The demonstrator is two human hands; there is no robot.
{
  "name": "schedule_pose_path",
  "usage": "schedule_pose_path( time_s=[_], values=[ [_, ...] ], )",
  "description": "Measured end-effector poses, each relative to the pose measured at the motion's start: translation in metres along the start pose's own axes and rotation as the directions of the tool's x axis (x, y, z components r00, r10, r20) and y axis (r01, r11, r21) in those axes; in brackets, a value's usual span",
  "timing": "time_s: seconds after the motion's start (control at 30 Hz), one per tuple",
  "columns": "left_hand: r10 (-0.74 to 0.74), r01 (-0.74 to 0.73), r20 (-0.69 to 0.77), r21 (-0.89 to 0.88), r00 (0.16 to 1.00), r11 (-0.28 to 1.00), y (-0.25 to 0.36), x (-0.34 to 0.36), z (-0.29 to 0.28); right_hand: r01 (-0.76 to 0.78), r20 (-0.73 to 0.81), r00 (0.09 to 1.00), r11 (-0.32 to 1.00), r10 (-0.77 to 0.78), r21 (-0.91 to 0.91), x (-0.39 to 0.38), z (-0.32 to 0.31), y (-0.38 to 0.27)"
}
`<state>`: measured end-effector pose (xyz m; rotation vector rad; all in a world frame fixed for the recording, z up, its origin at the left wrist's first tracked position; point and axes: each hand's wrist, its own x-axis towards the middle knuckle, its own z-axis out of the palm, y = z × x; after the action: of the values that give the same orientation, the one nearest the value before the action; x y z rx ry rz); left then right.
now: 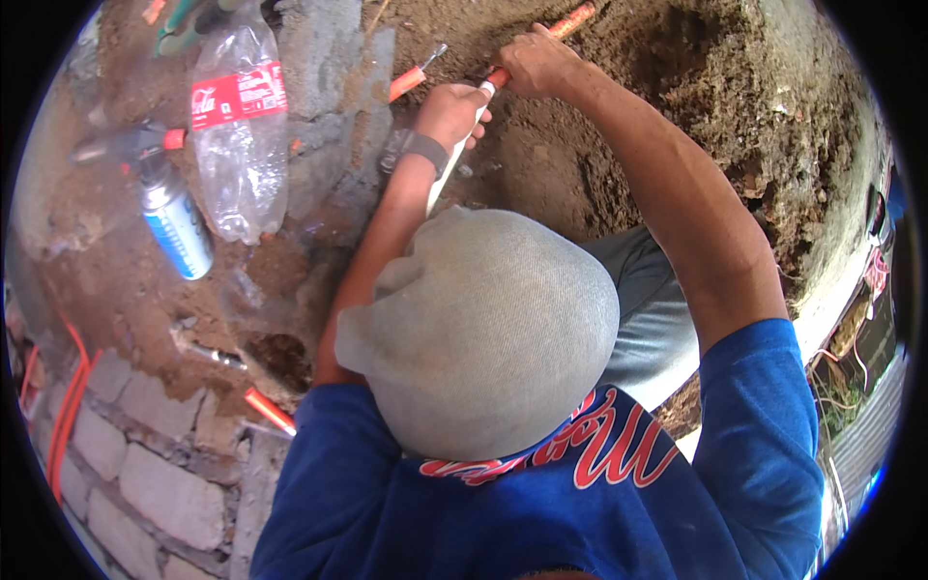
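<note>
My left hand (452, 118), with a dark band at the wrist, is closed round a slim white pipe (445, 184). The pipe slants up to the right and meets a reddish-orange pipe (572, 19). My right hand (541, 66) grips that orange pipe just past the join, and its far end sticks out beyond my fingers. Left of my left hand lies an orange-handled tool (408, 83) with a thin metal tip. The white pipe's lower end is hidden behind a rounded grey cloth shape (488, 338), perhaps my knee.
At left lie a clear plastic bottle (242, 169) with a red label and a blue-and-white gas canister (176, 227) with a torch head. Lower left are a block wall (174, 493), orange tubes (68, 416) and a short orange pipe (271, 411). Rough earth (715, 126) rises at right.
</note>
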<state>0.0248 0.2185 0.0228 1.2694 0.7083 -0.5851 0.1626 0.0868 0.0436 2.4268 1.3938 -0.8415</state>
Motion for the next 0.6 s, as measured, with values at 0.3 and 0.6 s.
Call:
schedule_pose_path(
  time_s=[0.3, 0.6],
  values=[
    [-0.023, 0.024, -0.009, 0.091, 1.000, 0.996, 0.005, 0.002, 0.001, -0.012, 0.017, 1.000, 0.999, 0.013, -0.053, 0.001, 0.003, -0.003],
    [0.078, -0.067, -0.033, 0.251, 0.996, 0.966, 0.008, 0.001, 0.004, 0.003, -0.012, 1.000, 0.996, -0.004, -0.087, 0.002, 0.011, 0.002]
  ],
)
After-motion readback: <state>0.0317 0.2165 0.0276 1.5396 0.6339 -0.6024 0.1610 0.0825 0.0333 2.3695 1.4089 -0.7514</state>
